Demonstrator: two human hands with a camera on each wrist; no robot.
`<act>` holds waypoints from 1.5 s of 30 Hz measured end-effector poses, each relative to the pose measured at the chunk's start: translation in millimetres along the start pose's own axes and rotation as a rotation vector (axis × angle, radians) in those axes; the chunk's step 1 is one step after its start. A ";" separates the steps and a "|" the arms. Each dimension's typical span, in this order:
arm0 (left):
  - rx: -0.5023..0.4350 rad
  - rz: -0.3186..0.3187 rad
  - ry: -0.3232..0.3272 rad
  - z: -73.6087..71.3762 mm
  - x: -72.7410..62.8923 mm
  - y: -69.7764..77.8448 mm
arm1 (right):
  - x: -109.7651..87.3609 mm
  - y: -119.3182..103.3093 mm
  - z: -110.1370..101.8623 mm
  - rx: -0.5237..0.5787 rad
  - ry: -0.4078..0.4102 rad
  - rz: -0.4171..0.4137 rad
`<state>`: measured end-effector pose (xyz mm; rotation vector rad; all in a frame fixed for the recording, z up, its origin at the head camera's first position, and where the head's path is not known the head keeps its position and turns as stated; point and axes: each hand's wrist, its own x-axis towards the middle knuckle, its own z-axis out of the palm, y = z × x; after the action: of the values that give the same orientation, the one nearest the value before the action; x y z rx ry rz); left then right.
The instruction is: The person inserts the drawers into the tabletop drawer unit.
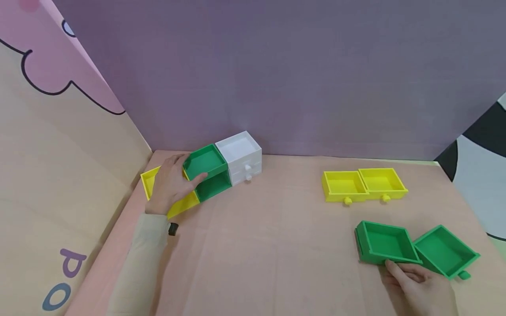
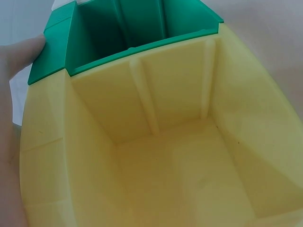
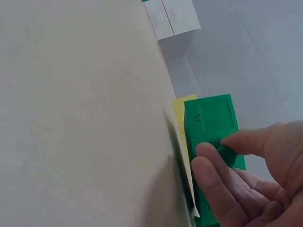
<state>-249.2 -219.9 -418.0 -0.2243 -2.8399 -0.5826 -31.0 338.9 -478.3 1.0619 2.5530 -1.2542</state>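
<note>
A small cabinet of joined white, green and yellow sections stands at the back left in the head view. My left hand (image 1: 168, 186) holds it, with the thumb over the front of its green section (image 1: 205, 160). The yellow section (image 2: 165, 94) gapes without drawers in the left wrist view; the lower green bay is also open. At the front right, my right hand (image 1: 419, 283) pinches the knob of a green drawer (image 1: 389, 241). Thumb and fingers meet around that knob (image 3: 227, 155) in the right wrist view. Touching this drawer, a second green drawer (image 1: 446, 252) lies angled.
Two yellow drawers (image 1: 344, 186) sit side by side behind the green ones, knobs facing front. The white section (image 1: 239, 153) has its drawers in, with two knobs showing. A grey panel (image 1: 276, 79) rises behind the pink cloth (image 1: 276, 245); a printed panel (image 1: 59, 166) stands left.
</note>
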 end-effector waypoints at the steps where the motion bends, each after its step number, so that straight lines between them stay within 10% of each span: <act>1: 0.000 -0.003 -0.001 -0.2 -0.6 -0.4 | 0.4 -0.1 -1.0 -0.011 0.008 -0.010; 45: 0.009 -0.048 -0.054 -2.7 0.0 2.8 | -40.3 -69.4 60.9 0.114 -0.091 -0.475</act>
<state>-248.1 -218.4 -414.6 -0.1728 -2.9070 -0.5817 -56.7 243.7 -457.5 0.4009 2.7838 -1.5201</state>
